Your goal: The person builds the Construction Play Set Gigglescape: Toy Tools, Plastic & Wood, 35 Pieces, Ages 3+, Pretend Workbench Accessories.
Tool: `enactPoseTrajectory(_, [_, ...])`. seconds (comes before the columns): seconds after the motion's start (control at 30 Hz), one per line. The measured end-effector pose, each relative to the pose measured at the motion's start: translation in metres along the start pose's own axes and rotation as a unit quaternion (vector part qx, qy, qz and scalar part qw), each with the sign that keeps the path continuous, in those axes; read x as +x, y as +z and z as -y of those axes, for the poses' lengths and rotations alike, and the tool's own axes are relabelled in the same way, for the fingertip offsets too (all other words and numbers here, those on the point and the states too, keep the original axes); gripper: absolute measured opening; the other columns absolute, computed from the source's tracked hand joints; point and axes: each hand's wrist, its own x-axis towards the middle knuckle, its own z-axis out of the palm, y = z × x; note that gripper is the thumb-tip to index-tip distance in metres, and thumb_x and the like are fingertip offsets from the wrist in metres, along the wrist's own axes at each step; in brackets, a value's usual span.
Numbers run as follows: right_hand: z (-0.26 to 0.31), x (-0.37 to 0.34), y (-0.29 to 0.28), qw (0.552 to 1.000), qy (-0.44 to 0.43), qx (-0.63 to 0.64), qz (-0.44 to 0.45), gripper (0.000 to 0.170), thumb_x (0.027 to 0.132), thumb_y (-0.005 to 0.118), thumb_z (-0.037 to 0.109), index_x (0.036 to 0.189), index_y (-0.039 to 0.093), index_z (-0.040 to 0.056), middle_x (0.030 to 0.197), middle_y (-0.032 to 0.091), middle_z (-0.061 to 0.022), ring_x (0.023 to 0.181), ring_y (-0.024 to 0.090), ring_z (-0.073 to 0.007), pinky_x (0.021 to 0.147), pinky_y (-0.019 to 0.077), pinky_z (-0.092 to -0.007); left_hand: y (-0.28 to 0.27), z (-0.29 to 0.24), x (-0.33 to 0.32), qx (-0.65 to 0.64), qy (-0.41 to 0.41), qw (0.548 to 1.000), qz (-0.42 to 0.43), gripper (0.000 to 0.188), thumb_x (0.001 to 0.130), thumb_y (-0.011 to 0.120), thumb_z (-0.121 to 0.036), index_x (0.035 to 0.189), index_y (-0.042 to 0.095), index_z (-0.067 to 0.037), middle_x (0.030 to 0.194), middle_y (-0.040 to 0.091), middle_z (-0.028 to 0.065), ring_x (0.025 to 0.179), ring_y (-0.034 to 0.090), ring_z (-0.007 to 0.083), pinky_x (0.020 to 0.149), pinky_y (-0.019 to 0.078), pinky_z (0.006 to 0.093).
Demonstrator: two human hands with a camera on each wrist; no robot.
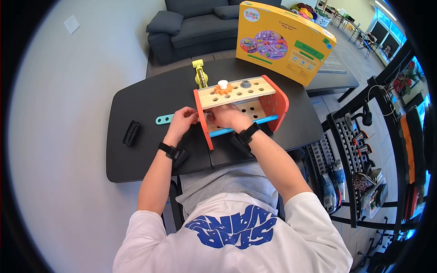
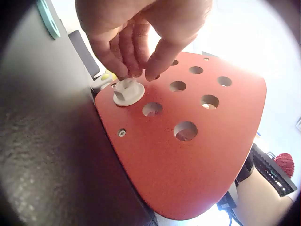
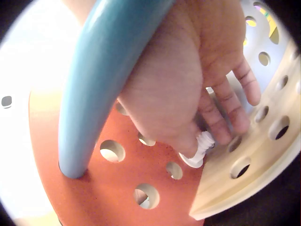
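A wooden workbench with red side panels (image 1: 204,119) stands on the black table (image 1: 136,100). At the outer face of its left panel is my left hand (image 1: 180,123); in the left wrist view its bent fingertips are close above a white nut (image 2: 128,92), with a gap between fingers and thumb. My right hand (image 1: 230,117) reaches inside the bench under the top shelf. The right wrist view has its thumb and a finger pinching a white threaded screw (image 3: 205,141) by the red panel's inner face, other fingers extended.
A teal strip (image 1: 165,119) and a black holder (image 1: 131,133) lie at the left. The yellow-green toy (image 1: 200,75) is behind the bench. An orange gear (image 1: 223,89) and grey piece (image 1: 246,84) sit on top; a blue bar (image 1: 227,130) crosses the front. The yellow box (image 1: 282,43) stands behind.
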Motion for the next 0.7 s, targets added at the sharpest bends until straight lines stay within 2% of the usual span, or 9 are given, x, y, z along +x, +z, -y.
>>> enactPoseTrajectory(0.03, [0.002,0.000,-0.002,1.000,0.010,0.009,0.008,0.029,0.091,0.065,0.017,0.119,0.072,0.0107,0.113,0.072,-0.0165,0.103,0.068,-0.0351,0.091,0.0551,-0.0448,0.000,0.001,0.000,0.000,0.000,1.000,0.000,0.012,0.097,0.067,-0.008,0.103,0.067,0.003,0.091,0.072,0.0072,0.082,0.070,0.0138,0.076,0.0562,0.0279])
enactPoseTrajectory(0.1, [0.002,0.001,-0.004,1.000,0.022,0.017,0.014,0.029,0.091,0.065,0.017,0.119,0.072,0.0102,0.114,0.071,-0.0170,0.104,0.068,-0.0352,0.092,0.0548,-0.0448,-0.002,0.001,0.002,-0.007,-0.053,0.998,0.044,0.016,0.100,0.062,-0.011,0.105,0.067,0.004,0.092,0.072,0.0080,0.083,0.070,0.0149,0.076,0.0564,0.0288])
enactPoseTrajectory(0.13, [-0.001,0.001,-0.001,1.000,0.001,0.009,-0.001,0.030,0.091,0.065,0.017,0.119,0.071,0.0099,0.115,0.071,-0.0175,0.105,0.067,-0.0358,0.093,0.0546,-0.0453,-0.003,0.001,0.002,-0.007,-0.053,0.998,0.046,0.016,0.100,0.062,-0.011,0.105,0.067,0.004,0.092,0.072,0.0080,0.083,0.070,0.0149,0.076,0.0564,0.0288])
enactPoseTrajectory(0.4, [0.001,0.000,-0.001,0.998,-0.042,-0.042,-0.005,0.033,0.088,0.068,0.016,0.121,0.071,0.0109,0.118,0.069,-0.0182,0.110,0.066,-0.0391,0.096,0.0538,-0.0469,-0.007,-0.002,-0.001,0.029,0.030,0.997,0.066,0.011,0.096,0.065,-0.001,0.105,0.066,0.005,0.096,0.072,0.0109,0.090,0.072,0.0175,0.083,0.0580,0.0312])
enactPoseTrajectory(0.5, [0.003,0.000,-0.004,0.998,-0.032,-0.057,0.009,0.034,0.088,0.069,0.017,0.121,0.071,0.0120,0.120,0.069,-0.0182,0.112,0.065,-0.0386,0.097,0.0532,-0.0473,-0.003,-0.011,-0.006,0.021,0.027,0.998,0.059,0.010,0.094,0.066,0.002,0.103,0.065,0.006,0.097,0.072,0.0115,0.093,0.072,0.0181,0.084,0.0583,0.0312])
enactPoseTrajectory(0.7, [0.003,-0.001,-0.001,0.995,-0.054,-0.084,-0.021,0.033,0.088,0.069,0.019,0.120,0.072,0.0126,0.119,0.069,-0.0170,0.112,0.065,-0.0371,0.097,0.0532,-0.0476,-0.001,-0.012,-0.008,0.006,0.027,0.998,0.048,0.010,0.094,0.066,0.003,0.103,0.064,0.005,0.096,0.071,0.0101,0.092,0.071,0.0170,0.084,0.0579,0.0305])
